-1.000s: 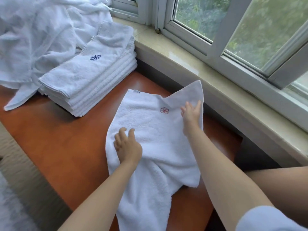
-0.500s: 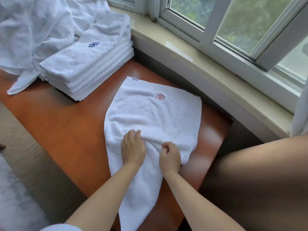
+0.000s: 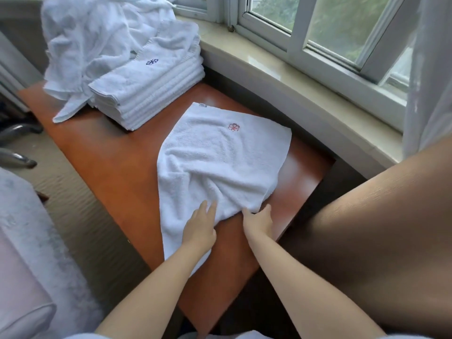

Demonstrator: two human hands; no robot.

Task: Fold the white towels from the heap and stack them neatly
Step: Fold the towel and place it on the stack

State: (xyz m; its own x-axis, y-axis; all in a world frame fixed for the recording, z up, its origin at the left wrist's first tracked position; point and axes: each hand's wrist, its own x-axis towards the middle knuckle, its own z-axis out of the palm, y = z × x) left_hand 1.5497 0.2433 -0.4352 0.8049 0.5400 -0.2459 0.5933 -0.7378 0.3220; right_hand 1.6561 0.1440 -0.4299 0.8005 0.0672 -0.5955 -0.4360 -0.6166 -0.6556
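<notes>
Left hand (image 3: 199,230) lay flat, pinning the towel (image 3: 220,162) to the desk (image 3: 117,162); right hand (image 3: 259,220) pinched its bunched edge, probably to pull it straight.

An orange-brown wooden table (image 3: 117,167) stands just beside a pale stone windowsill (image 3: 293,77). Above the sill runs a white-framed window (image 3: 296,33) with green foliage blurred behind the glass. A sheer white curtain (image 3: 430,81) hangs at the right edge. Beige carpet (image 3: 80,216) covers the floor left of the table, where curved metal chair legs (image 3: 17,145) show.
</notes>
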